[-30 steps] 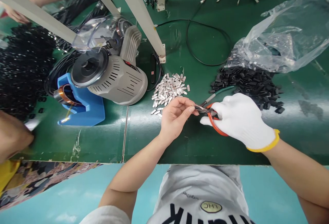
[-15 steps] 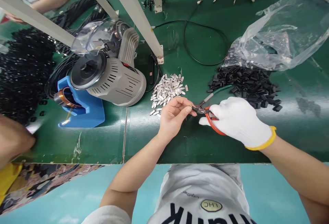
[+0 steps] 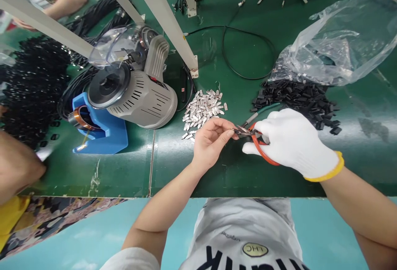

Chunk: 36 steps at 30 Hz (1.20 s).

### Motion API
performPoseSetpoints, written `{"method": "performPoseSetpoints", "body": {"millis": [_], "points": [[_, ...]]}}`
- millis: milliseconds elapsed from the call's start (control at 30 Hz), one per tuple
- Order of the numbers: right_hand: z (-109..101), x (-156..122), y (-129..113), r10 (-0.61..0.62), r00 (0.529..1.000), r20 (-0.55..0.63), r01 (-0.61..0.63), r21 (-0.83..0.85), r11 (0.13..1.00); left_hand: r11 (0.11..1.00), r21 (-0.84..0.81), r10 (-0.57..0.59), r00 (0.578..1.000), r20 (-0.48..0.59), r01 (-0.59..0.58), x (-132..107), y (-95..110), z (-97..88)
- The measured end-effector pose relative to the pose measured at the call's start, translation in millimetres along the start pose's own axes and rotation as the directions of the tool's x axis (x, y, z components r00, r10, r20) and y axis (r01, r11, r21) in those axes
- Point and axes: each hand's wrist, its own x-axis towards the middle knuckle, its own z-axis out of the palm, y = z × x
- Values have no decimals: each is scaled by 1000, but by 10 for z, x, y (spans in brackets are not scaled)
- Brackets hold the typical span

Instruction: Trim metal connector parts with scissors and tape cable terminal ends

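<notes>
My right hand (image 3: 291, 144), in a white glove with a yellow cuff, grips orange-handled pliers (image 3: 261, 151). Their jaws point left and meet the fingertips of my bare left hand (image 3: 212, 139). Thumb and forefinger of that hand are pinched at the jaw tips; the piece between them is too small to make out. Just beyond the left hand lies a heap of small silver metal connectors (image 3: 203, 106). Past the gloved hand is a pile of small black plastic housings (image 3: 305, 98). A tool with a green handle (image 3: 263, 109) lies behind the pliers, partly hidden.
Left of me stand a grey machine (image 3: 144, 98) and a blue tape dispenser (image 3: 116, 137). White posts (image 3: 169, 22) rise behind. A clear plastic bag (image 3: 350, 46) lies at the back right, near a looped black cable (image 3: 225, 55). Another person's arm (image 3: 18, 166) reaches in at left.
My gloved hand and the pliers have shifted slightly right. The pliers' handles look a little wider apart. My left hand keeps its pinch, almost in place.
</notes>
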Motion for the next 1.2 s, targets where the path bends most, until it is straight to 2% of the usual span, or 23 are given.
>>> {"method": "performPoseSetpoints", "body": {"millis": [100, 300, 433, 700, 900, 1200], "points": [[32, -13, -4, -31, 999, 13, 31, -18, 999, 999, 32, 17, 1000, -4, -17, -4, 8, 17], [106, -25, -9, -16, 1000, 13, 16, -23, 1000, 998, 60, 2, 1000, -2, -1, -21, -2, 34], [123, -19, -7, -7, 999, 38, 8, -38, 999, 1000, 22, -20, 1000, 3, 20, -26, -31, 23], [155, -12, 4, -27, 997, 70, 31, -54, 998, 956, -227, -182, 983, 35, 186, -22, -78, -12], [162, 14, -10, -44, 997, 69, 49, -75, 996, 873, -326, -346, 932, 109, 362, -32, -49, 5], [105, 26, -35, -15, 994, 107, 21, -53, 998, 951, -216, -231, 973, -13, 222, -31, -111, 2]]}}
